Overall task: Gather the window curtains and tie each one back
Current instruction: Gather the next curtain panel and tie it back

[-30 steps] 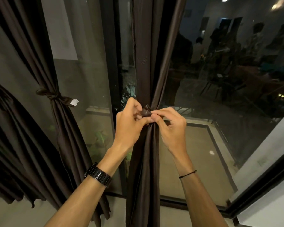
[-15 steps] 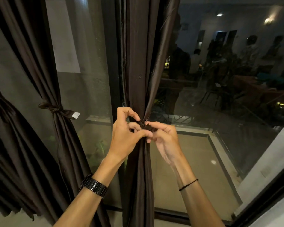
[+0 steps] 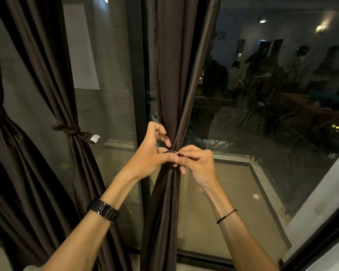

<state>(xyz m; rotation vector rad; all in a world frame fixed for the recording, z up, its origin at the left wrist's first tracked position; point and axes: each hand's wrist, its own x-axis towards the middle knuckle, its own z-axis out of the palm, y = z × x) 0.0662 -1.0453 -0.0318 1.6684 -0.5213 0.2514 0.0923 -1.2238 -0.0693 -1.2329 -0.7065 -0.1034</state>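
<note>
Centre curtain (image 3: 170, 94), mid-frame, gathered to a waist under a dark tie (image 3: 169, 152). Your left hand (image 3: 151, 155) pinches the tie under its thumb; your right hand (image 3: 199, 163) pinches its end, fingers curled. Risk: ease either pinch and the slick fabric likely springs loose, unknotted.

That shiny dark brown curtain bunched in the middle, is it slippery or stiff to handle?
Probably floppy: the shiny dark brown curtain hangs in soft folds, cinched narrow at the left hand and right hand. Its sheen suggests it may slip through a loose tie.
</note>
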